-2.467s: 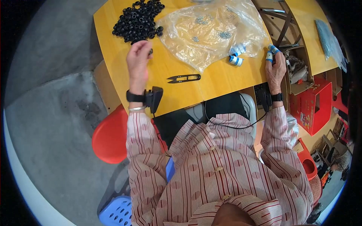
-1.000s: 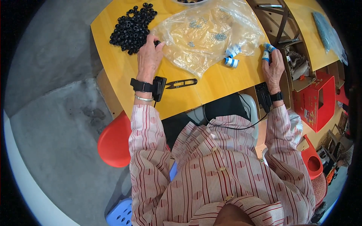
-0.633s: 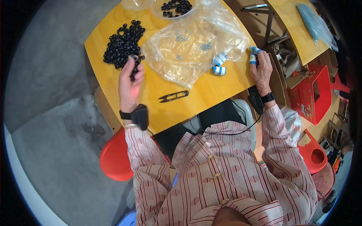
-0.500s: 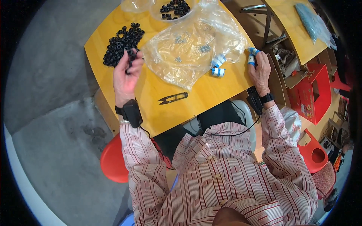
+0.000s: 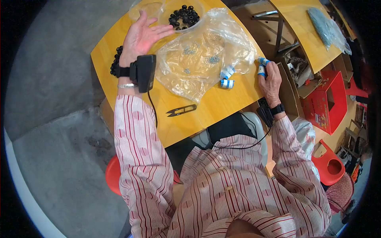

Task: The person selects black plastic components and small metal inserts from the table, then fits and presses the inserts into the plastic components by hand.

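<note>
Left hand (image 5: 142, 36) raised palm-up and spread flat over the far left of the yellow bench (image 5: 214, 107), grip wide, nothing in it; a black wrist unit (image 5: 143, 73) is strapped below it. Black rubber rings: one heap (image 5: 115, 63) lies at the bench's left edge, mostly hidden under the wrist, and a second lot (image 5: 183, 16) sits in a clear bag opening just beyond the fingertips. Too many to count in either. Right hand (image 5: 270, 81) rests at the bench's right edge, grip closed narrow on a small blue-and-white piece (image 5: 262, 67). Two more blue-and-white pieces (image 5: 227, 77) lie close together by the crumpled clear plastic bag (image 5: 204, 59). One black thread snip (image 5: 181, 110) lies alone near the front. Risks: the forearm could sweep the edge heap off the bench; the slack bag could slide and drag the small blue bits inside it (image 5: 214, 60); the wrist cable (image 5: 152, 109) could snag the snip.
</note>
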Demonstrator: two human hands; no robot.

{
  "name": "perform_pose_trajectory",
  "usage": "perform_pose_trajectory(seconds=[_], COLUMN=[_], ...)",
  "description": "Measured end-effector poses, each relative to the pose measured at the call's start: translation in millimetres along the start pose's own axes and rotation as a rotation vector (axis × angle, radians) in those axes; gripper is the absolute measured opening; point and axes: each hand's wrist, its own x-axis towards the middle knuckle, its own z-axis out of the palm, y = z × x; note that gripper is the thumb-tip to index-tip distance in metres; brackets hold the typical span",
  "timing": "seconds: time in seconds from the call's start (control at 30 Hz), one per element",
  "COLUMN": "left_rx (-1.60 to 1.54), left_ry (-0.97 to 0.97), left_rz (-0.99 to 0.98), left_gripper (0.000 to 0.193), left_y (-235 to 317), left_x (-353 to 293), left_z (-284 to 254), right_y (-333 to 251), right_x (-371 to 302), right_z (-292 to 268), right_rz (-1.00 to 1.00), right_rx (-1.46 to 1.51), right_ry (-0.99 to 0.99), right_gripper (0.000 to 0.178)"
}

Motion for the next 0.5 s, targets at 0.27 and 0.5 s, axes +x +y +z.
perform_pose_trajectory(seconds=[0.27, 0.5], left_rx=[0.341, 0.486], left_ry=[0.135, 0.563], left_rz=[0.192, 0.329], left_gripper=[0.035, 0.023], left_y=[4, -14], left_x=[-93, -152], left_z=[-65, -146], right_y=[6, -6], right_x=[1, 6], right_z=[-2, 3], right_rz=[-0.051, -0.096], right_rx=[-0.071, -0.393], right_ry=[-0.006, -0.11], right_gripper=[0.022, 0.029])
